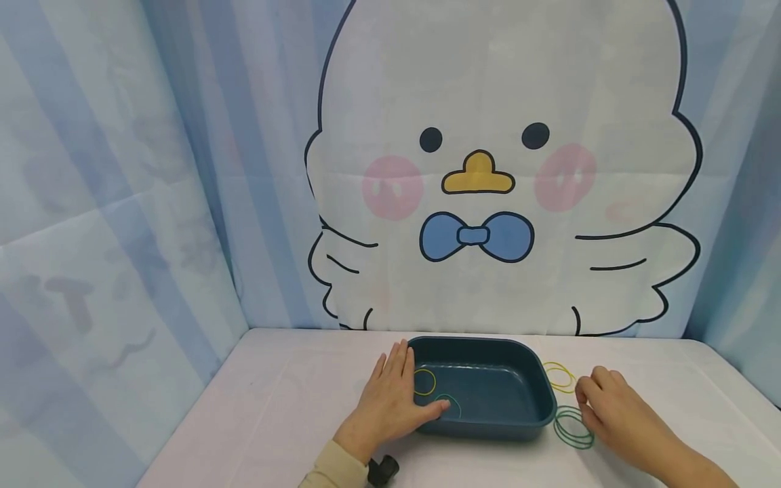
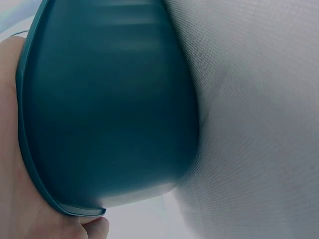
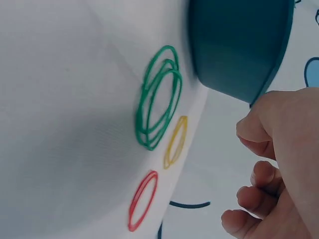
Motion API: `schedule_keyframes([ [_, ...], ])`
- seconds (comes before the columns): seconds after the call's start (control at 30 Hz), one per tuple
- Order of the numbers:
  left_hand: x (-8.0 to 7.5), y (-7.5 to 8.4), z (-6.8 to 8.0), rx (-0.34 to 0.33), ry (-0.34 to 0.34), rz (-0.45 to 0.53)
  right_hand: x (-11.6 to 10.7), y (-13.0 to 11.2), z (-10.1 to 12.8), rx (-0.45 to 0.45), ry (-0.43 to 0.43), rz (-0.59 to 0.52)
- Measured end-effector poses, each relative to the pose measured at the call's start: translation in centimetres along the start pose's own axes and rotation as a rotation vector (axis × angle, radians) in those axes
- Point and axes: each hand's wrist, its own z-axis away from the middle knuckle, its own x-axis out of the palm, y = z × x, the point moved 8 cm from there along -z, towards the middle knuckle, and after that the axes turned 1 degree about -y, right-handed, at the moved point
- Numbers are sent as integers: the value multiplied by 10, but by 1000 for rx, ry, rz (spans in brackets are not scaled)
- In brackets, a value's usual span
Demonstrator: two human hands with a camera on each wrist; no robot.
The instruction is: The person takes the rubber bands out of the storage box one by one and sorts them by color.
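Observation:
A dark teal plastic basin (image 1: 482, 430) stands on the table, with a yellow rubber band (image 1: 435, 381) and a green rubber band (image 1: 459, 405) inside. My left hand (image 1: 390, 403) rests on its left rim, fingers straight, thumb over the front corner. Right of the basin my right hand (image 1: 625, 420) hovers, fingers loosely bent and nothing visible between them. Close below it lie several green rubber bands (image 3: 140, 124) in a loose pile. Yellow rubber bands (image 3: 185, 130) lie just behind these. A red rubber band (image 3: 132, 211) shows only in the right wrist view.
The white-covered table (image 1: 244, 407) ends at a hanging cloth (image 1: 390, 285) printed with a cartoon bird. Pale blue striped cloth (image 1: 110, 237) closes off the left side. A small black object (image 1: 383, 470) sits by the left wrist.

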Motion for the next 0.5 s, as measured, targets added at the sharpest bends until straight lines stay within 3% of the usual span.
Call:
schedule_keyframes([
  [0.17,0,0,0,-1,1,-5,-13,-3,-9,-42,73,32],
  [0.5,-1,0,1,2,4,-3,-24,-9,-25,-72,93,32],
])
